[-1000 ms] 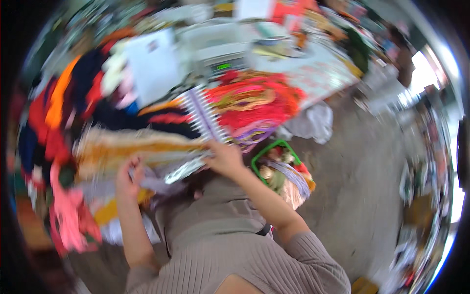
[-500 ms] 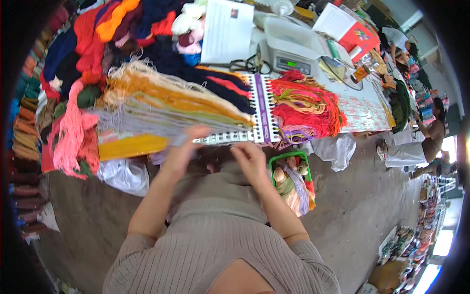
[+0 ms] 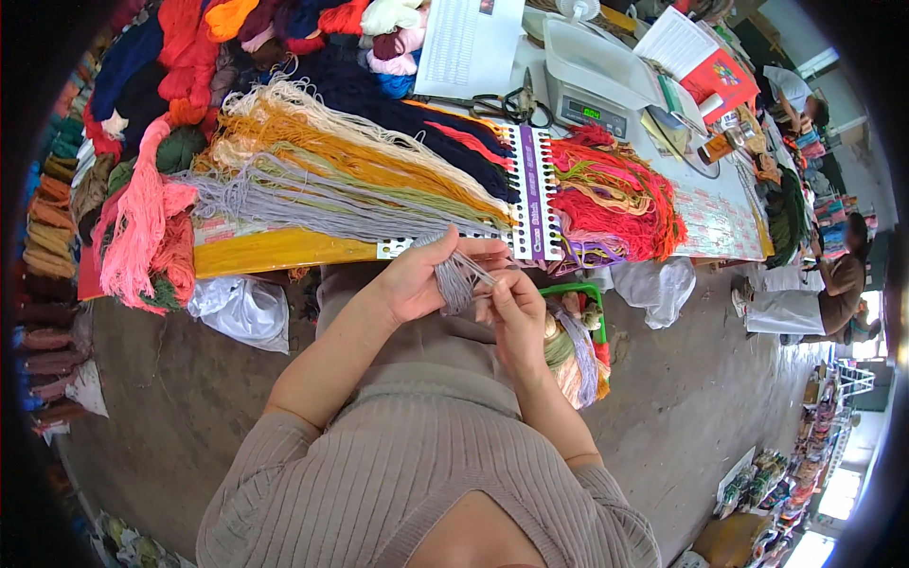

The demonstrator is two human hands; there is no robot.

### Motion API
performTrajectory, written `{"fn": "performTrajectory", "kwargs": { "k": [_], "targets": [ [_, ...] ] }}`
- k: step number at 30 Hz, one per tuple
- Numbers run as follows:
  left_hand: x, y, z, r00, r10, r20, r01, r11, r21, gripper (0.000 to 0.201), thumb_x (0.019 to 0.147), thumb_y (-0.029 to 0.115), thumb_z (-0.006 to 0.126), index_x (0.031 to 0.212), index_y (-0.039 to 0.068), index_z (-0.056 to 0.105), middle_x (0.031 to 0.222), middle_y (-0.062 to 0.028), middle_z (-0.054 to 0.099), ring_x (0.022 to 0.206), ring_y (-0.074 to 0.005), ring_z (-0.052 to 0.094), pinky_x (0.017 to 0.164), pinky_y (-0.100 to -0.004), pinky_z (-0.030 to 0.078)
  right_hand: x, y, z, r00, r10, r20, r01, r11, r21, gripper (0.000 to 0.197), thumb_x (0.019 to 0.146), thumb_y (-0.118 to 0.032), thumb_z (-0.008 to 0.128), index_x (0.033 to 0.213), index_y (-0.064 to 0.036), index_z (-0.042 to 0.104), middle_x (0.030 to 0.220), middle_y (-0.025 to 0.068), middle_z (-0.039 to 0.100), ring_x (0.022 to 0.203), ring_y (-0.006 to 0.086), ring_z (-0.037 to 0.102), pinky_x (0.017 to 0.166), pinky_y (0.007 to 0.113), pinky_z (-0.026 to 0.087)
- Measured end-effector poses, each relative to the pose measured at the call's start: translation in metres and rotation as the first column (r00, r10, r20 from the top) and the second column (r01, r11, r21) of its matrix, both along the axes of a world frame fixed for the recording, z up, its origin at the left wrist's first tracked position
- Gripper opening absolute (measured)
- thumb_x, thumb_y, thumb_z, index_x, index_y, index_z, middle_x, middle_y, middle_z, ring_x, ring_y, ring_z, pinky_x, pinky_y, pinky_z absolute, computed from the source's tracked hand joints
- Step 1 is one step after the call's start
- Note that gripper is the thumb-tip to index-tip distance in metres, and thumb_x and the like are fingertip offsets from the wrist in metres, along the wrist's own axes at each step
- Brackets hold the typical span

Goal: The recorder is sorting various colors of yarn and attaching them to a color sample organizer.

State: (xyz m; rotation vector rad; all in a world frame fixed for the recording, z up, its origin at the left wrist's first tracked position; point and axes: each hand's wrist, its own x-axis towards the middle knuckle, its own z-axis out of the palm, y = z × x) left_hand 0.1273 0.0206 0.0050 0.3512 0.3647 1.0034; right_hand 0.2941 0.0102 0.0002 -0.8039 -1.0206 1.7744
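Just off the table's front edge, my left hand [image 3: 414, 284] holds a bundle of grey embroidery thread [image 3: 456, 287] that hangs across its fingers. Strands of that bundle run to my right hand [image 3: 516, 308], whose thumb and fingertips pinch them. Behind both hands lies a white and purple thread card [image 3: 534, 204] with punched holes along its sides. Long cream, ochre, green and grey threads [image 3: 312, 189] fan out to its left. A mass of red, pink and orange threads [image 3: 615, 194] spreads from its right side.
At the back stand a digital scale [image 3: 595, 115] with a clear tub and black scissors [image 3: 516, 106]. Coral skeins [image 3: 142, 241] hang over the left edge. A green basket [image 3: 598, 317] of yarn is below the table. Another person [image 3: 841, 275] is at far right.
My left hand has moved right and now has the grey thread bundle in it. The right hand has come to it and pinches strands. The view has shifted a little.
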Motion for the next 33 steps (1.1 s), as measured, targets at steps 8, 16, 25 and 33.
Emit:
{"fn": "performTrajectory", "kwargs": {
  "k": [8,16,25,33],
  "targets": [
    [-0.014,-0.002,0.009,0.972,0.113,-0.207,-0.107,0.993,0.038,0.057,0.097,0.045,0.028,0.126,-0.001,0.048,0.11,-0.0096,0.056,0.1,-0.0187,0.057,0.085,-0.0366,0.051,0.016,0.002,-0.001,1.0,0.018,-0.022,-0.019,0.998,-0.054,0.022,0.097,-0.024,0.044,0.085,-0.0055,0.048,0.069,0.007,0.057,0.052,0.0122,0.052,0.05,0.021,0.039],
    [-0.013,-0.001,0.012,0.943,0.154,-0.296,-0.15,0.988,0.037,0.058,0.096,0.048,0.029,0.125,0.001,0.051,0.095,-0.0047,0.056,0.075,-0.0101,0.055,0.063,-0.0253,0.052,0.019,0.003,0.003,0.999,-0.026,0.031,0.028,0.997,-0.067,0.02,0.096,-0.022,0.047,0.086,-0.0054,0.051,0.065,0.0034,0.054,0.051,0.0094,0.049,0.047,0.019,0.038],
    [-0.066,-0.024,0.006,0.796,-0.044,-0.603,0.037,0.999,-0.023,0.076,0.089,0.065,0.028,0.06,0.003,0.059,0.042,0.0055,0.031,0.034,-0.004,0.02,0.034,-0.02,0.019,0.083,0.035,0.027,0.93,-0.327,0.168,0.249,0.898,0.363,0.008,0.085,-0.013,0.061,0.084,-0.0046,0.059,0.098,0.0111,0.062,0.091,0.0237,0.058,0.085,0.035,0.046],
    [-0.327,-0.108,-0.003,0.331,0.902,-0.276,-0.941,0.339,-0.018,0.015,0.093,0.023,0.046,0.088,0.011,0.053,0.054,0.0044,0.037,0.036,-0.0052,0.025,0.035,-0.0199,0.025,0.374,0.078,0.021,0.54,-0.522,-0.66,0.633,0.769,-0.091,0.022,0.09,-0.019,0.054,0.101,-0.0011,0.05,0.083,0.0029,0.052,0.07,0.0124,0.049,0.059,0.025,0.038]
  ]
}}
